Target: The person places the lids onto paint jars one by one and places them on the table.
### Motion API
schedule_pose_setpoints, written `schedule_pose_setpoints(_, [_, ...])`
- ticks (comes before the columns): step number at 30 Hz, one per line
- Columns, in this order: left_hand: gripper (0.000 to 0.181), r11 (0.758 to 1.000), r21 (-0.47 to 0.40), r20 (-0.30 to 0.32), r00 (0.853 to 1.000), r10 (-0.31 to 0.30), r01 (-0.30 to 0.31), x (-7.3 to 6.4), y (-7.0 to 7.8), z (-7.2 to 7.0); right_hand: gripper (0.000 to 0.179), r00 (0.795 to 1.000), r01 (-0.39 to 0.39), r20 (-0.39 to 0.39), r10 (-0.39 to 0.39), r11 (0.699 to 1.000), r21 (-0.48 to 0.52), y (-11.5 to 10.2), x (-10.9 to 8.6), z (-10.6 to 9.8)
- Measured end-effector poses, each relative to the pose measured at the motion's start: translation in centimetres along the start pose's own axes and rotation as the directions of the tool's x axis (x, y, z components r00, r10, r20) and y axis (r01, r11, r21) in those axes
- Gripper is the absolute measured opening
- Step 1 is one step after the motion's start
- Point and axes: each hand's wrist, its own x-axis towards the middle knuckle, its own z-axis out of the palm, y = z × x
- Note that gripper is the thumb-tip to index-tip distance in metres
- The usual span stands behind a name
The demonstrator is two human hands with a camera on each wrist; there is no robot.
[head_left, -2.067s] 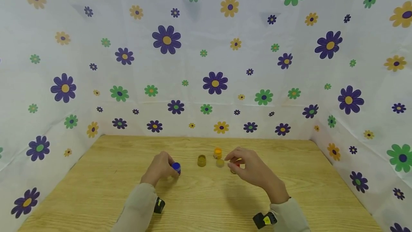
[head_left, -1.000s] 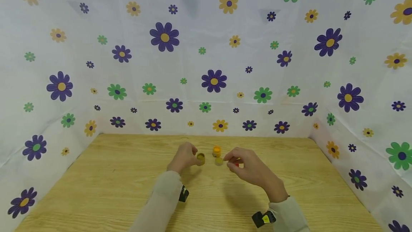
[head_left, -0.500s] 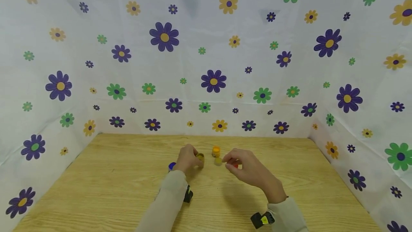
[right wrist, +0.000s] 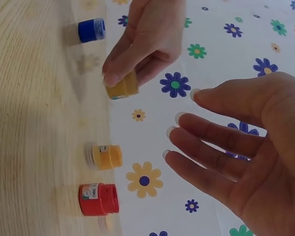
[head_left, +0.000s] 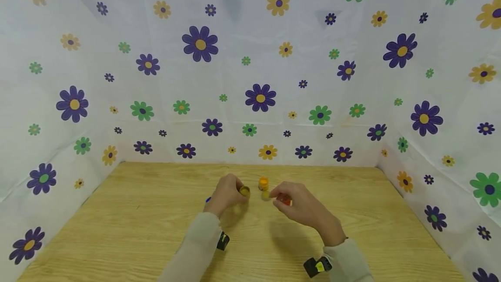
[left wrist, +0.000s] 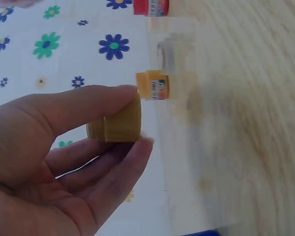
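Note:
My left hand point(head_left: 228, 193) pinches a small mustard-coloured paint jar point(left wrist: 119, 123) between thumb and fingers. In the right wrist view the jar hangs slightly above the table, apart from its shadow. My right hand point(head_left: 299, 206) hovers with fingers loosely bent, holding nothing; it is nearest a red paint jar point(right wrist: 98, 199). A yellowish round lid point(head_left: 266, 195) lies on the table just left of the right fingertips. Behind the lid stands an orange paint jar point(right wrist: 108, 157). The blue paint jar point(right wrist: 91, 30) is mostly hidden behind the left hand in the head view.
The wooden table point(head_left: 137, 229) runs up to a white cloth backdrop point(head_left: 231, 77) printed with flowers, which encloses the back and both sides. Dark wrist cameras are strapped at both sleeves.
My left hand has left the blue jar, moved right, taken hold of the mustard jar and raised it a little. My right hand has stayed nearly still.

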Motion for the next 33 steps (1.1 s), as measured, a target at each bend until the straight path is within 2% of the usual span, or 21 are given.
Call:
schedule_pose_setpoints(3, [0.027, 1.000, 0.005, 0.008, 1.000, 0.023, -0.023, -1.2, 0.3, -0.7, 0.013, 1.000, 0.009, 0.019, -0.008, 0.999, -0.037, -0.1, 0.5, 0.4])
schedule_pose_setpoints(6, [0.027, 0.999, 0.017, 0.000, 0.999, 0.037, -0.037, -2.2, 0.7, -1.8, 0.015, 0.998, 0.000, 0.055, 0.003, 0.998, -0.067, -0.1, 2.0, 0.5])
schedule_pose_setpoints(10, [0.030, 0.999, 0.016, 0.004, 0.999, 0.048, -0.048, -3.6, 0.9, -2.8, 0.018, 0.992, -0.042, 0.117, 0.056, 0.992, -0.116, 0.3, 4.1, 0.9])
schedule_pose_setpoints(17, [0.030, 0.995, 0.010, 0.026, 0.995, 0.098, -0.098, -5.4, 1.7, -2.9, 0.020, 0.968, -0.136, 0.181, 0.171, 0.972, -0.192, 1.3, 6.7, 2.1])
schedule_pose_setpoints(21, [0.029, 0.993, 0.014, 0.044, 0.992, 0.119, -0.120, -6.0, 2.3, -3.1, 0.019, 0.958, -0.166, 0.192, 0.211, 0.959, -0.229, 1.7, 7.6, 3.2])
schedule_pose_setpoints(24, [0.027, 0.990, 0.013, 0.052, 0.989, 0.140, -0.140, -6.4, 2.7, -3.2, 0.019, 0.946, -0.206, 0.198, 0.257, 0.948, -0.243, 1.8, 8.1, 3.9])
schedule_pose_setpoints(28, [0.021, 0.988, 0.008, 0.064, 0.986, 0.154, -0.155, -6.8, 2.9, -3.2, 0.023, 0.920, -0.259, 0.220, 0.325, 0.924, -0.282, 2.1, 8.4, 4.6])
schedule_pose_setpoints(33, [0.020, 0.988, 0.003, 0.074, 0.985, 0.154, -0.154, -7.1, 2.9, -3.2, 0.023, 0.908, -0.259, 0.228, 0.351, 0.900, -0.352, 2.6, 8.6, 5.4])
